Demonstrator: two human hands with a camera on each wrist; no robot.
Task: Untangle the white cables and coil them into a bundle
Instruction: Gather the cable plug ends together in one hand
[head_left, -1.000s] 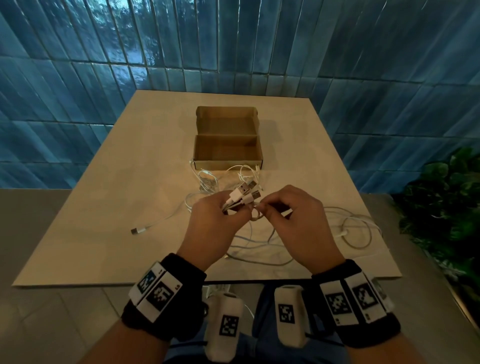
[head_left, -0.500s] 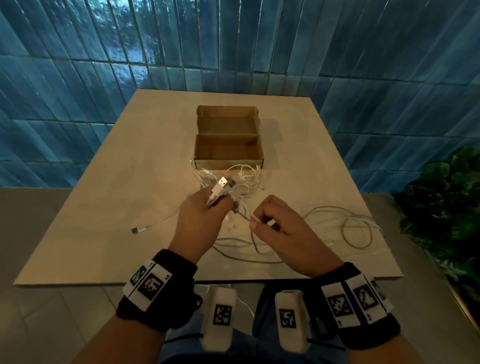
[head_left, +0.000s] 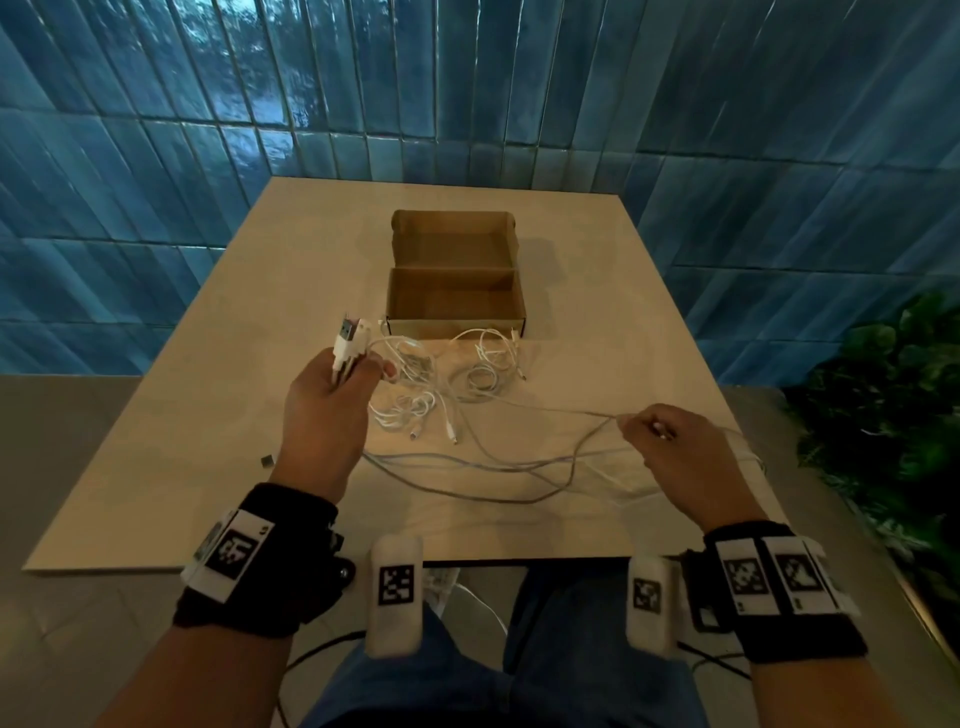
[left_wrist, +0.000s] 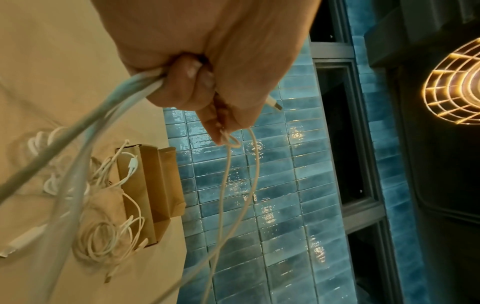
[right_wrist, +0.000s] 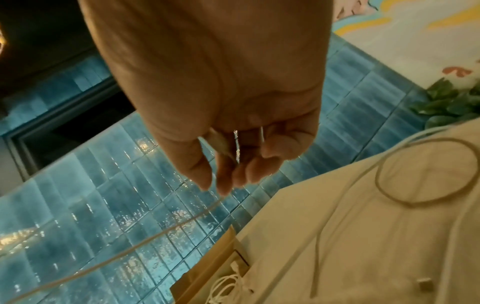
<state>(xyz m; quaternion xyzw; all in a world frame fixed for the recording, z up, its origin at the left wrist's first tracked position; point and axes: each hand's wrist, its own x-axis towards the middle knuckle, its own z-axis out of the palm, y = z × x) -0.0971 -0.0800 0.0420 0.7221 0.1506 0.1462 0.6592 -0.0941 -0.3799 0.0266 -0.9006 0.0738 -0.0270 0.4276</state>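
Tangled white cables (head_left: 441, 384) lie on the beige table (head_left: 156, 415) in front of a cardboard box. My left hand (head_left: 332, 395) grips several cable ends, their USB plugs (head_left: 349, 335) sticking up above the fist. In the left wrist view the left hand (left_wrist: 197, 82) is curled round the white cables (left_wrist: 109, 111), and one thin loop (left_wrist: 239, 185) hangs from it. My right hand (head_left: 660, 441), off to the right, pinches a single cable strand (head_left: 571, 415) drawn out from the pile. The right wrist view shows the right hand (right_wrist: 221, 164) with that strand (right_wrist: 130, 248) running away from thumb and fingertips.
An open, empty cardboard box (head_left: 454, 275) stands mid-table behind the cables. Long loose loops (head_left: 493, 473) trail toward the table's near edge. A small dark plug end (head_left: 267, 460) lies left of my left wrist. A green plant (head_left: 893, 415) stands at the right; blue tiled wall behind.
My hands have moved apart: the left went left and away with the plug ends, the right swept right, drawing one strand out of the tangle. The cable that lay at the left has been pulled in.
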